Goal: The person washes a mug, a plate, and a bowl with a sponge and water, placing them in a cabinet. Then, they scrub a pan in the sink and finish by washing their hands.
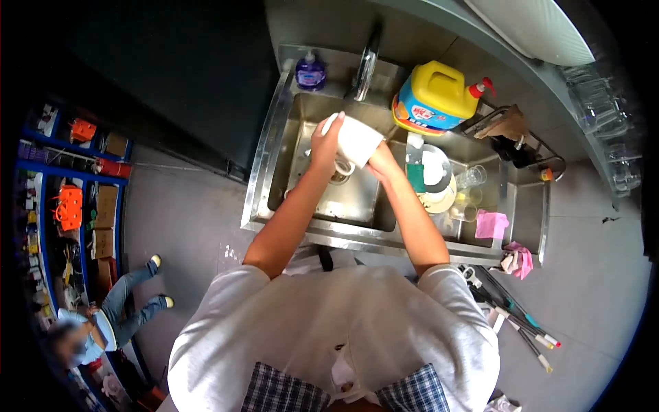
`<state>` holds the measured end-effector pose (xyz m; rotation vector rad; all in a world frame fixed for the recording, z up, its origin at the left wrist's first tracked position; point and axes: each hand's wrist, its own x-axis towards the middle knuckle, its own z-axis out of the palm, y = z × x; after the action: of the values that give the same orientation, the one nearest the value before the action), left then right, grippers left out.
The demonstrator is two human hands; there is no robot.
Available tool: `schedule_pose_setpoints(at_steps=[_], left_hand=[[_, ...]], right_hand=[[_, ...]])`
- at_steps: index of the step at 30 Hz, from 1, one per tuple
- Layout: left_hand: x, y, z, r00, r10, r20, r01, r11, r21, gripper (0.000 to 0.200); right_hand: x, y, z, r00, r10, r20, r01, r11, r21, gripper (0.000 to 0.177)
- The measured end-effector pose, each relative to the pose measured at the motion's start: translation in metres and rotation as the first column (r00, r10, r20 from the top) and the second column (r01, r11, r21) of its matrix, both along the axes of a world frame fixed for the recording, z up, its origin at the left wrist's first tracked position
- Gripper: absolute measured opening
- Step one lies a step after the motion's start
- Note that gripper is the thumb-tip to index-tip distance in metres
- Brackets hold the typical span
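Over the left basin of a steel sink (257, 199), a white container (358, 141) is held tilted between both hands. My left hand (327, 143) grips its left side, with the thumb at the rim. On its right side is my right hand (379, 161), closed against the container, its fingers partly hidden. A chrome faucet (366, 69) stands just behind. Below the container, a small round item (341, 170) shows in the basin. In the right basin lie stacked plates (443, 199), a green sponge (415, 177) and clear glasses (471, 176).
A purple soap bottle (310, 72) and a large yellow detergent jug (436, 99) stand behind the basins. Pink cloths (491, 224) lie at the right front edge. A shelf with glasses (594, 103) hangs at right. Another person (103, 326) is by blue shelving at far left.
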<state>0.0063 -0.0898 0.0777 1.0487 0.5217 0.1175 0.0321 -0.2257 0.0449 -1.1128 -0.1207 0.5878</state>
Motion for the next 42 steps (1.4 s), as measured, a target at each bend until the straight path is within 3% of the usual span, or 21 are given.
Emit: schedule_pose_setpoints(at_steps=[2,3,6,7,10,11,12,14,15,18,19,22,23,27,28,30,31,32,34,37,42], left_hand=[[0.001,-0.004,-0.031,0.966,0.011,0.258,-0.044,0.992,0.122,0.040],[-0.003,-0.001,-0.033,0.903,-0.118,0.412,0.026,0.975,0.221,0.037],[0.001,0.015,-0.037,0.823,-0.319,0.469,0.306,0.946,0.107,0.038],[0.002,0.019,-0.039,0.812,-0.366,0.454,0.381,0.923,0.063,0.041],[-0.007,0.034,-0.023,0.863,-0.490,-0.118,0.489,0.871,-0.042,0.050],[-0.009,0.033,-0.017,0.878,-0.460,-0.132,0.438,0.884,-0.166,0.049],[-0.006,0.032,-0.022,0.878,-0.477,-0.042,0.443,0.842,-0.308,0.048],[0.004,0.026,-0.034,0.871,-0.474,0.128,0.458,0.691,-0.560,0.047],[0.003,0.015,-0.031,0.936,-0.351,0.025,0.326,0.837,-0.439,0.045],[-0.001,0.011,-0.046,0.959,-0.197,0.203,0.276,0.808,-0.521,0.045],[-0.005,0.007,-0.049,0.972,-0.114,0.205,0.209,0.819,-0.534,0.045],[0.002,0.011,-0.054,0.883,-0.105,0.457,0.344,0.807,-0.480,0.045],[0.005,0.015,-0.058,0.826,-0.127,0.550,0.431,0.770,-0.470,0.046],[0.017,0.053,-0.086,0.843,-0.417,0.338,0.521,0.790,-0.323,0.036],[0.014,0.059,-0.067,0.898,-0.409,0.162,0.440,0.844,-0.308,0.038],[0.013,0.045,-0.046,0.937,-0.344,-0.063,0.329,0.929,-0.169,0.044],[0.019,0.037,-0.060,0.974,-0.228,0.017,0.226,0.950,-0.215,0.046],[0.021,0.039,-0.075,0.974,-0.226,0.014,0.218,0.919,-0.328,0.043],[0.012,0.037,-0.062,0.976,-0.216,-0.005,0.200,0.913,-0.357,0.043],[0.000,0.032,-0.068,0.950,-0.206,0.237,0.276,0.906,-0.322,0.049],[-0.004,0.034,-0.086,0.912,-0.235,0.337,0.348,0.877,-0.330,0.054]], right_hand=[[-0.003,-0.002,-0.013,0.927,0.076,-0.367,0.092,0.903,0.419,0.038],[-0.012,-0.001,-0.008,0.913,0.135,-0.386,0.100,0.841,0.531,0.038],[-0.019,-0.001,-0.006,0.926,0.137,-0.352,0.090,0.824,0.559,0.041],[-0.017,-0.001,-0.017,0.934,0.114,-0.340,0.089,0.846,0.526,0.042],[-0.021,0.005,-0.011,0.975,-0.117,-0.188,0.175,0.927,0.331,0.042],[-0.023,0.008,-0.006,0.978,-0.183,-0.104,0.202,0.953,0.227,0.039],[-0.027,0.011,-0.003,0.968,-0.200,0.152,0.200,0.980,0.017,0.039],[-0.037,0.019,-0.002,0.806,-0.048,0.590,0.322,0.872,-0.368,0.040],[-0.044,0.033,0.004,0.801,-0.182,0.570,0.357,0.910,-0.210,0.042],[-0.040,0.030,0.019,0.903,-0.130,0.410,0.243,0.941,-0.237,0.038],[-0.041,0.031,0.021,0.979,-0.194,-0.065,0.201,0.973,0.112,0.035],[-0.028,0.043,0.002,0.862,0.024,-0.507,0.337,0.719,0.608,0.035],[-0.028,0.046,0.001,0.880,-0.046,-0.473,0.349,0.738,0.577,0.038],[-0.025,0.048,-0.045,0.927,-0.084,-0.365,0.283,0.796,0.535,0.036],[-0.026,0.049,-0.036,0.895,-0.146,-0.422,0.354,0.809,0.469,0.035],[-0.031,0.053,-0.021,0.925,-0.262,-0.276,0.353,0.861,0.366,0.035],[-0.033,0.057,-0.023,0.943,-0.331,-0.017,0.329,0.927,0.182,0.036],[-0.038,0.049,-0.025,0.952,-0.239,0.191,0.263,0.958,-0.112,0.037],[-0.039,0.047,-0.025,0.959,-0.161,-0.235,0.232,0.920,0.315,0.041],[-0.040,0.038,-0.032,0.921,0.027,-0.388,0.222,0.782,0.582,0.047],[-0.039,0.034,-0.033,0.932,0.073,-0.355,0.172,0.773,0.611,0.041]])
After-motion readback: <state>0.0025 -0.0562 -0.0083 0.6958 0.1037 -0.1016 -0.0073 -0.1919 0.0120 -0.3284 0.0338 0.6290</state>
